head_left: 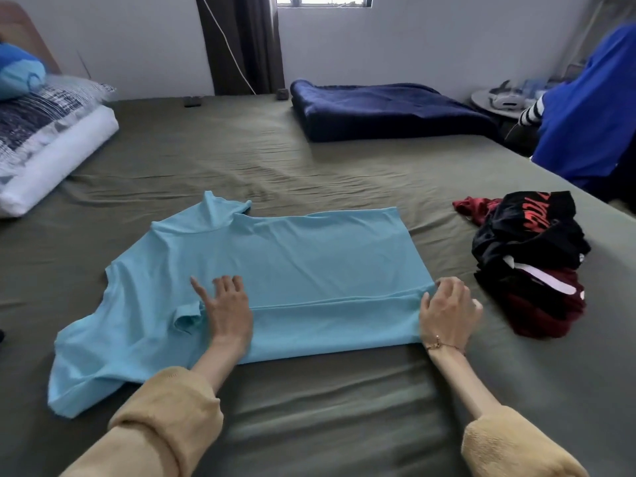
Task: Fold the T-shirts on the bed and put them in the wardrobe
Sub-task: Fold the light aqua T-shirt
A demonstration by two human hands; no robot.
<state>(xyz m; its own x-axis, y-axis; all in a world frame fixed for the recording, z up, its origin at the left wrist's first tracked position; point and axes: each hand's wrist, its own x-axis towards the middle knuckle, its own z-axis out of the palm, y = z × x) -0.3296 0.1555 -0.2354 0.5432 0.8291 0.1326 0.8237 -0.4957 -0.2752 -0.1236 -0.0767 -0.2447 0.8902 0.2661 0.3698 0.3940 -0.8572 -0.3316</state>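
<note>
Folded navy blanket (389, 108) far center-right. Patterned pillows (44, 132) stacked far left. Dark curtain (246, 43) under window (323, 0) on far wall. Blue cloth (592, 108) hanging far right.

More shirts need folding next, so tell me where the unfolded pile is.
In the head view the dark pile of clothes lies on the bed at the right, beside the light blue T-shirt and beyond the right hand.

A light blue T-shirt (275, 263) lies spread flat on the olive-green bed (309, 166), its near long edge folded over. Dark red and black T-shirts (530, 263) sit heaped to its right
</note>
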